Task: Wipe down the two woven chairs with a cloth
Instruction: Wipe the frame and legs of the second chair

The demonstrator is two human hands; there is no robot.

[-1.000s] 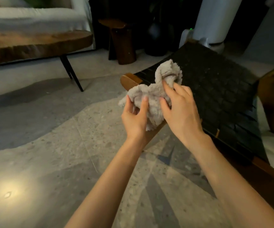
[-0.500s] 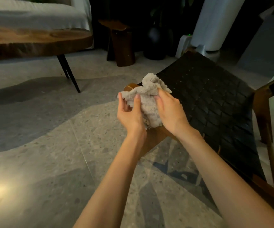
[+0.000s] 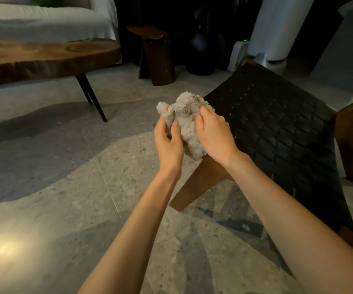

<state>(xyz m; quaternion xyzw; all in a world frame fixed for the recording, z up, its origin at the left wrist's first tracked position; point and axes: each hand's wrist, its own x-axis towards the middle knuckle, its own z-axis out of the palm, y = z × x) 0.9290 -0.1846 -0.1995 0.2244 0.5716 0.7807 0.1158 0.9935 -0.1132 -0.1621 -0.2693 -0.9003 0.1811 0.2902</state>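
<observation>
A fluffy beige cloth (image 3: 187, 122) is bunched up between both my hands, in the air over the front left corner of a chair. My left hand (image 3: 168, 143) grips its left side with thumb and fingers curled into the pile. My right hand (image 3: 215, 134) grips the right side, fingers dug into the fabric. The chair has a black woven seat (image 3: 277, 126) on a brown wooden frame (image 3: 199, 183) and stands right of my hands. Only one woven chair is in full view.
A wooden slab table (image 3: 44, 58) on thin black legs stands at the left, a white sofa (image 3: 44, 22) behind it. A dark wood stool (image 3: 158, 56), a black vase (image 3: 205, 52) and a white column (image 3: 277, 28) sit at the back. Speckled stone floor (image 3: 65, 187) lies in front.
The cloth has been gathered from a loose, raised shape into a tighter wad. Both hands dropped slightly and closed in on it. The view has shifted, showing more of the chair seat.
</observation>
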